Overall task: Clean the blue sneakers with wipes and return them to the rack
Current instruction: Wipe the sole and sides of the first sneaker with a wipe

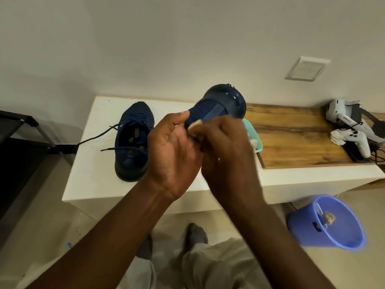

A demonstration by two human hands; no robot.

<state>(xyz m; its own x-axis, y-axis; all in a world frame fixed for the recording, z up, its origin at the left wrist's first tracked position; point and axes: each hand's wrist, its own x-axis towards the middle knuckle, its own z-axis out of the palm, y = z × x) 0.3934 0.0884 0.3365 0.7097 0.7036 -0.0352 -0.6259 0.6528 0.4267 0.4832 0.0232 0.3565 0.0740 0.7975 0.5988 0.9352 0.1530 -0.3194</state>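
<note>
**Step in hand:** wiping the first sneaker.

- The left hand (pixel 173 151) holds the raised sneaker (pixel 220 103) above the middle of the surface (pixel 93 163), with one end pointing away. Its thumb lies on the knit upper. Its other fingers are hidden behind the shoe.
- The right hand (pixel 225 147) has its fingers curled on a soiled wipe (pixel 194 125), pressed to the upper just beside the left thumb. The hand is blurred, so the exact pinch cannot be told.
- The second sneaker (pixel 133 140) stands on the surface near its left edge, laces loose.

**Next move, as judged:**

1. Finish the raised sneaker.
2. Drop the wipe into the blue bin (pixel 308 226) on the floor.
3. Take a fresh wipe from the teal container (pixel 253 130).
4. Change sneakers.

The black frame left of the surface is probably the rack (pixel 18 126). The return comes last.
</note>
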